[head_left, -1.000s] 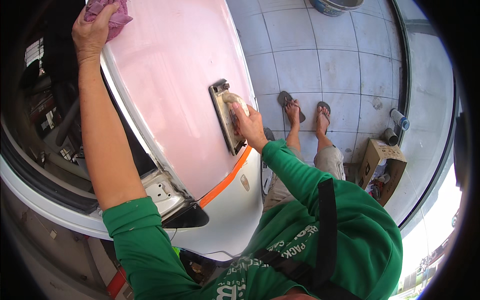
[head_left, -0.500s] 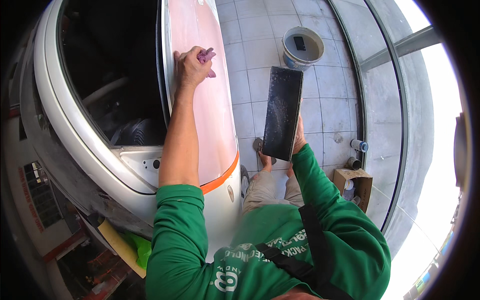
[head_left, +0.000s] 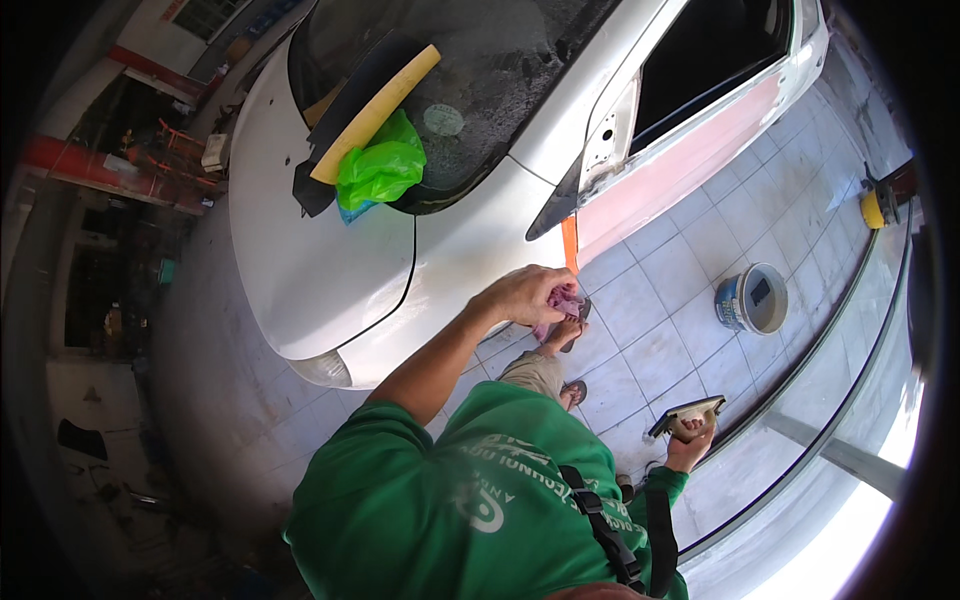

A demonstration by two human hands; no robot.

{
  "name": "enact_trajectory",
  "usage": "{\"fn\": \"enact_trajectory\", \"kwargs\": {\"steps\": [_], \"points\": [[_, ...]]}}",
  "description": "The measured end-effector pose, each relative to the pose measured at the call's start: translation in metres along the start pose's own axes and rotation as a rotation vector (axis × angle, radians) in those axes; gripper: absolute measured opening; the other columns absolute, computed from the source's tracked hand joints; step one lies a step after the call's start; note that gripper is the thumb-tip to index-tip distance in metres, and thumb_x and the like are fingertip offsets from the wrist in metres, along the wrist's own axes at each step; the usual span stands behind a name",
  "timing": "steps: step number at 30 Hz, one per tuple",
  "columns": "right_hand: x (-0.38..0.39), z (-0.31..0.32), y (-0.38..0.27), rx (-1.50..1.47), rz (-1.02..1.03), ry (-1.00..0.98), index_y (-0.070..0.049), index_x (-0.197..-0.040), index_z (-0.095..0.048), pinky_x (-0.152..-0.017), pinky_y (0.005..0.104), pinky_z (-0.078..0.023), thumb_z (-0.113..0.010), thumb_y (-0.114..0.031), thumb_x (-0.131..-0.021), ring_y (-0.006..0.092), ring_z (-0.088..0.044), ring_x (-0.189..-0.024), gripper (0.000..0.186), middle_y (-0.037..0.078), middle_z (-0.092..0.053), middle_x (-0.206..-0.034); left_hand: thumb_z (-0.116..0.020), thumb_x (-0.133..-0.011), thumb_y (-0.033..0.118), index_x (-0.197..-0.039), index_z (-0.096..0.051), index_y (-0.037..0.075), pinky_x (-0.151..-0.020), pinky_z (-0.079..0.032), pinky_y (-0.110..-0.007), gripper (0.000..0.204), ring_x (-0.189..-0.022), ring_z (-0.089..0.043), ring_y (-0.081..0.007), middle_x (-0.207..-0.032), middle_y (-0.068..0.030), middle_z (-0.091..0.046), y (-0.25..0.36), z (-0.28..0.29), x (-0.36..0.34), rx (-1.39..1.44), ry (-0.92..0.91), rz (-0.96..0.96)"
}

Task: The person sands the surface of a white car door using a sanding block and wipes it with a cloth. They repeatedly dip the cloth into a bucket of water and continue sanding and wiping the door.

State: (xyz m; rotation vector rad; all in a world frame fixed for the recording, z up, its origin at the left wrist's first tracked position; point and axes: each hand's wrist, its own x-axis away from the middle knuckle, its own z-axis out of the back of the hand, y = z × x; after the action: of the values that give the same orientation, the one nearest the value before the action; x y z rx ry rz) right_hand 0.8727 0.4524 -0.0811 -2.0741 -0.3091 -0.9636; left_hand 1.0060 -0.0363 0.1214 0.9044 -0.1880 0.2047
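A crumpled purple cloth (head_left: 565,301) is bunched in the closed fingers of my left hand (head_left: 522,294), held away from the car, beside the front fender (head_left: 470,270) of the white car. Low on my right, my right hand (head_left: 690,450) grips a long flat sanding block (head_left: 690,410) from its back; I see it nearly edge-on, so its dark face is hidden. The car's side door (head_left: 680,165) has a pale pink coat, with orange tape (head_left: 570,245) at its front edge.
A bucket (head_left: 735,303) of cloudy water with a dark pad stands on the tiled floor (head_left: 650,300). A bright green plastic bag (head_left: 380,170) and a yellow-edged black piece (head_left: 375,110) lie by the windshield. The side mirror (head_left: 555,208) juts out. A glass wall (head_left: 850,380) runs along the right.
My left hand has come off the pink door with the cloth. The sanding block has swung lower and tilted edge-on in my right hand. My view has turned toward the car's front.
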Motion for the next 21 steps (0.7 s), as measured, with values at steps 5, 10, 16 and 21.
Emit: {"fn": "enact_trajectory", "kwargs": {"steps": [5,10,16,21], "points": [[0.039,0.033,-0.013,0.248,0.133,0.038,-0.012,-0.086,-0.057,-0.062,0.0307,-0.048,-0.069,-0.029,-0.098,0.0137,-0.052,-0.065,0.024,0.000,-0.054,-0.077,-0.075,-0.080,0.005,-0.113,-0.065,0.007,-0.078,-0.058,-0.041,0.034,-0.087,-0.074,-0.0306,-0.097,-0.0127,-0.073,0.012,0.072,0.114,-0.096,0.415,0.106],[0.116,-0.045,-0.023,0.621,0.295,-0.204,-0.010,-0.092,-0.064,-0.050,0.0234,-0.037,-0.070,-0.026,-0.102,0.0056,-0.045,-0.056,0.019,-0.004,-0.052,-0.071,-0.079,-0.081,0.012,-0.118,-0.064,0.010,-0.088,-0.057,-0.044,0.040,-0.105,-0.070,-0.0312,-0.112,-0.0084,-0.071,-0.036,0.125,0.195,-0.612,0.761,0.375],[0.228,-0.176,0.004,1.302,0.564,-0.738,0.006,-0.125,-0.070,-0.058,0.0267,-0.049,-0.075,-0.020,-0.095,0.0094,-0.061,-0.065,0.040,0.005,-0.071,-0.086,-0.083,-0.086,0.029,-0.121,-0.070,0.009,-0.096,-0.056,-0.045,0.042,-0.115,-0.066,-0.0320,-0.123,-0.0111,-0.070,-0.052,0.173,0.210,-0.582,0.855,0.271],[0.330,-0.298,0.094,1.315,0.953,-1.445,0.000,-0.131,-0.069,-0.094,0.0419,-0.057,-0.078,-0.009,-0.085,0.0368,-0.073,-0.110,0.049,0.019,-0.075,-0.119,-0.081,-0.088,0.033,-0.115,-0.071,0.007,-0.094,-0.055,-0.047,0.038,-0.115,-0.067,-0.0338,-0.125,-0.0115,-0.071,-0.057,0.250,0.166,-0.581,1.060,0.106]]}}
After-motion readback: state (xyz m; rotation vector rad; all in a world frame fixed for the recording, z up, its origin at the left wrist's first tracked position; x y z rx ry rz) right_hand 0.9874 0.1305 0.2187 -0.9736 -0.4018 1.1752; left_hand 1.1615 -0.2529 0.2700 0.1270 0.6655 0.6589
